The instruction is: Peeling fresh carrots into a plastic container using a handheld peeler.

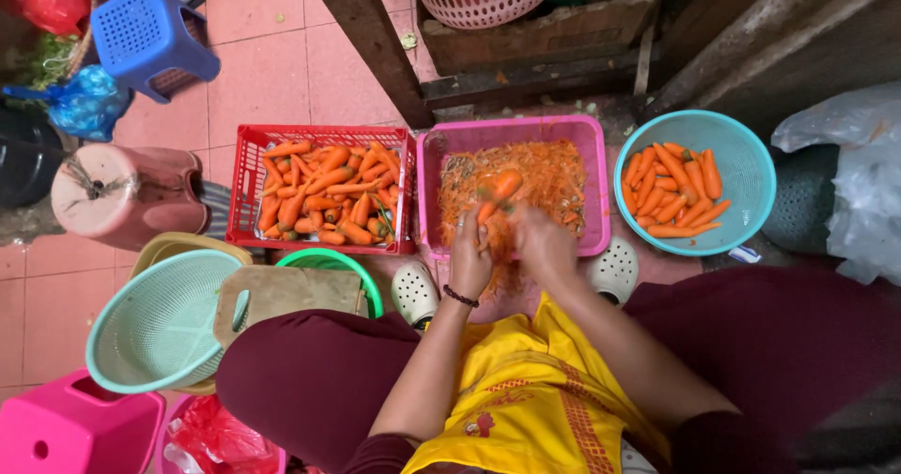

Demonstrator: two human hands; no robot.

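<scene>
My left hand (pixel 468 254) grips a carrot (pixel 498 190) over the pink basket (pixel 593 169), which holds a heap of orange peelings. My right hand (pixel 540 241) is closed beside the carrot, blurred; whatever it holds is hidden. A red crate (pixel 246 188) full of unpeeled carrots stands to the left of the pink basket. To the right, a teal colander (pixel 751 169) holds several peeled carrots. A dark bead bracelet sits on my left wrist.
A light green colander (pixel 155 324), a wooden cutting board (pixel 282 294) and a green bowl lie at my left knee. Blue stool (pixel 150 35) at top left, pink stools at bottom left, a pink bucket, white clogs and plastic bags surround me.
</scene>
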